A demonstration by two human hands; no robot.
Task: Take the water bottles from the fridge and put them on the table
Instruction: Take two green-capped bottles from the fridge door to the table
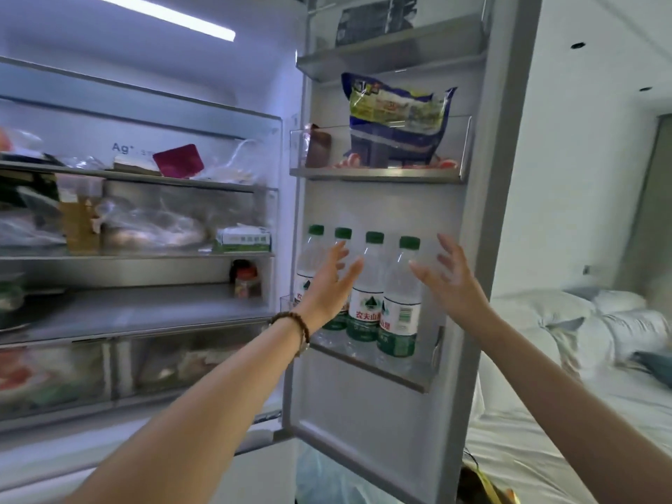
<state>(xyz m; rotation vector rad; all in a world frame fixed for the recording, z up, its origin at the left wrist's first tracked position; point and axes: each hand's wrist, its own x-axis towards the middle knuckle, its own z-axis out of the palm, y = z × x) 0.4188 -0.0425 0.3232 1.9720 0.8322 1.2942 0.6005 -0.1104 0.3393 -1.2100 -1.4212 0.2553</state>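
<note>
Rightward, free room between water bottles point(366, 311) and shelf wall point(438, 346).

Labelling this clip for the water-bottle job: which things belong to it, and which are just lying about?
Job: four water bottles, the lower door shelf holding them, left hand, right hand, both open.
Lying about: blue-and-yellow bag, red-lidded jar, red pouch, white bedding.

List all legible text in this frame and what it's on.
"Ag+": fridge back panel; the small print after it is blurred.
"农夫山": label of the third water bottle from the left; the rest is hidden by the next bottle.
Too blurred to read: print on the blue-and-yellow bag and the green-and-white box.
</note>
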